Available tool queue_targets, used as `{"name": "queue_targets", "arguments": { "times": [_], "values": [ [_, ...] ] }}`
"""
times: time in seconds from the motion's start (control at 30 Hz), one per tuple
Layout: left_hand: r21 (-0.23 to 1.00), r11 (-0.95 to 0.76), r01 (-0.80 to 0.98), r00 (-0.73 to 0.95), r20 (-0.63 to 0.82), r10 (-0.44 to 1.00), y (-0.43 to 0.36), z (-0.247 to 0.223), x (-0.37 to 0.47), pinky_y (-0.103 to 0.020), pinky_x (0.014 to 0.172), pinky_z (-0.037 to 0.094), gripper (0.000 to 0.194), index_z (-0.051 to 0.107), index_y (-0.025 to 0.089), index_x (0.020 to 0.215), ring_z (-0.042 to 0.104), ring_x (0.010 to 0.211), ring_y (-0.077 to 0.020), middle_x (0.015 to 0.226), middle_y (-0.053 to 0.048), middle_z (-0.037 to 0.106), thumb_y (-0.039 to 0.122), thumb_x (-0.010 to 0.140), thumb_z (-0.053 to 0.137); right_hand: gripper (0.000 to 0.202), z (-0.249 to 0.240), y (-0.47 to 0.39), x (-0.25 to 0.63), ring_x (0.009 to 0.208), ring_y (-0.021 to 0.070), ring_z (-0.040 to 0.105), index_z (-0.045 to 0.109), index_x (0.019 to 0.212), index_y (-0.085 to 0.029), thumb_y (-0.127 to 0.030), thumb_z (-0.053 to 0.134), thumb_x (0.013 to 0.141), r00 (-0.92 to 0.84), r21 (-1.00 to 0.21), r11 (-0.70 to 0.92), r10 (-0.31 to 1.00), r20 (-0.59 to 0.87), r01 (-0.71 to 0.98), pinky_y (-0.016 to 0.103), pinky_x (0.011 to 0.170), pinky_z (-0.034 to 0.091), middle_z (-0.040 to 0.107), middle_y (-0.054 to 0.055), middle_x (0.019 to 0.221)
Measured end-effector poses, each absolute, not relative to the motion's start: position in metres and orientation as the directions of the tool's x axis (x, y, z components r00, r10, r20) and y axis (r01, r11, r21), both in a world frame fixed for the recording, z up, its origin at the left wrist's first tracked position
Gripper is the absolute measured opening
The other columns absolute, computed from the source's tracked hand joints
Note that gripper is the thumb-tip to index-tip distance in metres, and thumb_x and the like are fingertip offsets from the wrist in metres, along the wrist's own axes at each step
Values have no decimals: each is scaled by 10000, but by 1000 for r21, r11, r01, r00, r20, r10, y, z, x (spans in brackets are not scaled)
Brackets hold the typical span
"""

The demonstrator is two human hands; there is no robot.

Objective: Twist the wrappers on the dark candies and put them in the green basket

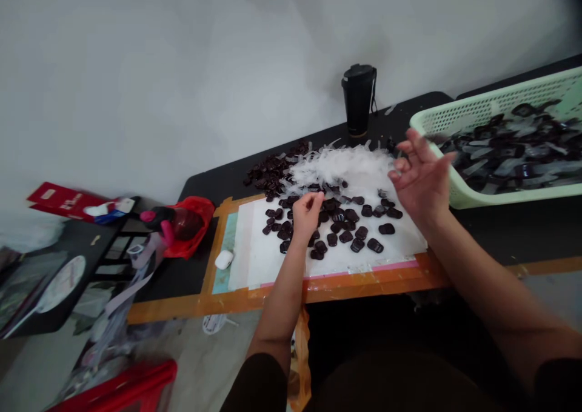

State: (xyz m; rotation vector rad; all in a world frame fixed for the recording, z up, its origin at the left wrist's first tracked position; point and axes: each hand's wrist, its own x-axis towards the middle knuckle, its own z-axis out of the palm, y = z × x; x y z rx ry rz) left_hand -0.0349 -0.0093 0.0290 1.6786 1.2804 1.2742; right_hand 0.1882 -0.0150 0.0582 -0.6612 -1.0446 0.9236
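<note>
Small dark rounded pieces (375, 245) lie scattered over the white sheet (268, 263) on the table. My left hand (305, 217) is among them, its fingers closed in a pinch; what they hold, if anything, is too small to make out. Raised at the sheet's right side, beside the basket, my right hand (422, 179) is open, palm up and fingers apart, with nothing visible in it. Behind the dark pieces rises a heap of white translucent strips (345, 165). A denser pile of dark pieces (268, 172) sits to its left.
A pale green basket (518, 197) at the right holds many dark pieces with clear strips. At the back stands a black tumbler (358, 100). A white case (224, 259) lies on the left of the work surface, near a red basket (207, 209) with things in it.
</note>
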Motion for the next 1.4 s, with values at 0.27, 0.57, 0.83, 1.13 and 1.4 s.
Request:
{"name": "queue_targets", "arguments": {
  "times": [0.27, 0.57, 0.83, 1.13, 1.4],
  "values": [
    [511, -492, 705, 512, 114, 851, -20, 21, -29, -291, 702, 439, 196, 660, 199, 991, 550, 715, -150, 972, -59, 594, 247, 806, 617, 291, 33, -4, 180, 559, 104, 447, 701, 985, -204, -425, 612, 817, 164, -921, 370, 907, 387, 125, 263, 531, 394, 601, 33, 795],
    [932, -150, 329, 161, 101, 982, -13, 17, -25, -261, 634, 452, 176, 617, 187, 777, 585, 634, -135, 721, -9, 620, 346, 748, 688, 183, 10, 7, 168, 605, 137, 532, 691, 913, -155, -248, 554, 833, -145, -669, 430, 887, 438, 606, 279, 622, 427, 635, 61, 810],
    [949, 155, -274, 45, -148, 988, -8, 28, -27, -225, 597, 503, 348, 592, 168, 808, 647, 604, -108, 782, -16, 676, 453, 676, 742, 154, 4, 9, 156, 720, 184, 581, 658, 916, -187, -275, 567, 828, -310, -447, 376, 926, 215, 812, 266, 609, 366, 648, 69, 874],
    [924, 182, -337, 91, -160, 983, -7, 27, -28, -151, 483, 414, 324, 593, 162, 776, 554, 490, -30, 840, -21, 711, 418, 666, 760, 280, 16, 20, 160, 505, 104, 527, 563, 807, -180, -430, 671, 739, -189, -995, -6, 982, -25, 104, 239, 506, 428, 670, 38, 744],
    [924, 185, -336, 45, -180, 983, -5, 23, -26, -166, 481, 379, 337, 590, 166, 760, 517, 477, -26, 821, -9, 711, 465, 690, 727, 376, 32, 18, 157, 543, 119, 637, 534, 918, -201, -420, 751, 704, -323, -959, -202, 937, -131, -197, 199, 500, 511, 702, 47, 715]
  ]
}}
